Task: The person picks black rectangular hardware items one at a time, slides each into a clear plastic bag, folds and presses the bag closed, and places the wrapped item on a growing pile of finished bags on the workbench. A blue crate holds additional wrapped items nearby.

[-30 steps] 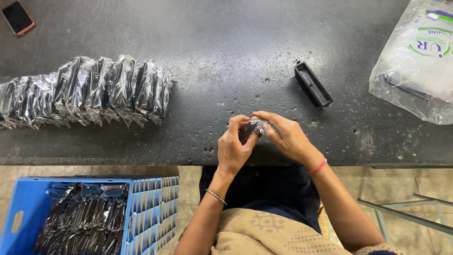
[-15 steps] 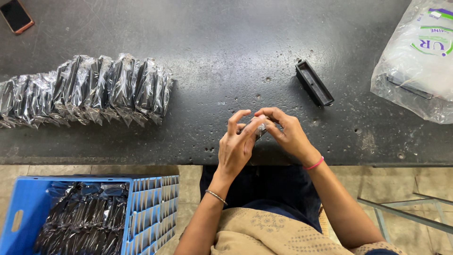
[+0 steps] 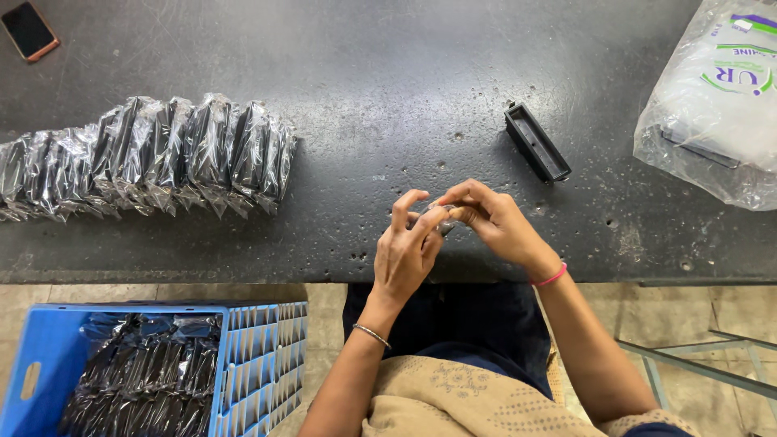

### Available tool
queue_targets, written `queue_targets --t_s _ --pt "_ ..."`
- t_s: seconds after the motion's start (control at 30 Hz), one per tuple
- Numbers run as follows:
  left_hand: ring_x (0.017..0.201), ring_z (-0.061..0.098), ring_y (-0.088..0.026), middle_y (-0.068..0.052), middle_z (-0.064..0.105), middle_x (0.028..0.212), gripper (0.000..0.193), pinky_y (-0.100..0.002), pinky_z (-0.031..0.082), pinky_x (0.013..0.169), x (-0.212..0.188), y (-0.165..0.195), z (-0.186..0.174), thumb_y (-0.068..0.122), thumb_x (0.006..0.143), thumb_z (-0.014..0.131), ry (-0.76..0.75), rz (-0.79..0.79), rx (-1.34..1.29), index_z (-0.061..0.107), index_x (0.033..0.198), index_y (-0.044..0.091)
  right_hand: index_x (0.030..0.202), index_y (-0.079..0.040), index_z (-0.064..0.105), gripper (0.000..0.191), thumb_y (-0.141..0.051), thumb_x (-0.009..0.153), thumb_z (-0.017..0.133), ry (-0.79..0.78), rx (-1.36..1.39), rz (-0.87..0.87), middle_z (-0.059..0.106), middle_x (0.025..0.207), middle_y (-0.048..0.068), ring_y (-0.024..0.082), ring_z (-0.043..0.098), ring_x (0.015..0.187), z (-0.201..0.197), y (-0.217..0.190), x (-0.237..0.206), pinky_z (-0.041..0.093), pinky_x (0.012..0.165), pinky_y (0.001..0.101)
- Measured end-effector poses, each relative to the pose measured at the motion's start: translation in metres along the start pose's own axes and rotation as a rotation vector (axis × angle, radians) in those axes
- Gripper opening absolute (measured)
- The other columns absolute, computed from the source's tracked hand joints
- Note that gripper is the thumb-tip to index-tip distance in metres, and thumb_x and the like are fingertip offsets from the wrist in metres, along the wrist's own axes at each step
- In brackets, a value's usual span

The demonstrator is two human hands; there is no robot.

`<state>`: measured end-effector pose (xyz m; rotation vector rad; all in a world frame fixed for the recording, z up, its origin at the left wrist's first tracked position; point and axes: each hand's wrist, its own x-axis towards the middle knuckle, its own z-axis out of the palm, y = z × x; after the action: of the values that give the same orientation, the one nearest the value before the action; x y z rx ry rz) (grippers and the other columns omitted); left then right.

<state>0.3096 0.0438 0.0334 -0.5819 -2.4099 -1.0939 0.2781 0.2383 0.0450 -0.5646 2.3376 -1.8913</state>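
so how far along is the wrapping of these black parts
Looks done: a row of clear-wrapped black parts leaning along the dark worktable, and more wrapped ones in the blue plastic crate. In hand: the left hand and right hand pinch a small clear plastic piece between them. Apparently left: one bare black rectangular part, plus whatever the large white plastic bag holds.

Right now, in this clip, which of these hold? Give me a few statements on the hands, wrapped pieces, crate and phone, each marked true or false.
1. Both hands, left hand and right hand, meet on a small clear wrapper. True.
2. The black tray lies inside the blue crate. False: it lies on the table.
3. The wrapped black pieces stand in a row on the table. True.
4. The phone lies beside the white bag. False: it is at the opposite corner.
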Motion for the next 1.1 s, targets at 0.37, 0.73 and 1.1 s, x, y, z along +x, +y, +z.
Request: queue_targets --t_s 0.37,0.73,1.1 --pt "0.089 0.073 -0.025 -0.009 0.055 0.136 0.027 -0.038 0.061 0.072 0.003 0.008 0.001 0.009 0.094 0.071 0.048 -0.002 0.0 0.065 0.119 0.018 0.126 0.0 0.062 0.035 -0.017 0.097 0.066 -0.16 -0.045 -0.054 0.071 0.123 0.012 0.02 0.067 0.119 -0.012 -0.041 -0.003 0.052 0.104 0.0367" --pt "0.089 0.073 -0.024 -0.009 0.053 0.139 0.035 -0.038 0.06 0.071 -0.001 0.003 0.0 0.009 0.092 0.071 0.026 0.021 0.024 0.06 0.124 0.018 0.123 -0.002 0.065 0.025 -0.007 0.098 0.062 -0.104 -0.074 -0.062 0.075 0.114 0.009 0.018 0.072 0.112 -0.007 -0.028 -0.002 0.057 0.098 0.0345" --pt "0.096 0.075 -0.025 -0.012 0.051 0.146 0.033 -0.036 0.063 0.074 -0.008 -0.008 0.006 0.008 0.1 0.069 0.082 0.066 -0.034 0.057 0.128 0.019 0.109 -0.003 0.064 0.013 -0.006 0.097 0.065 0.039 -0.153 -0.035 0.078 0.107 0.008 0.018 0.077 0.102 0.007 -0.016 0.0 0.061 0.09 0.0333"
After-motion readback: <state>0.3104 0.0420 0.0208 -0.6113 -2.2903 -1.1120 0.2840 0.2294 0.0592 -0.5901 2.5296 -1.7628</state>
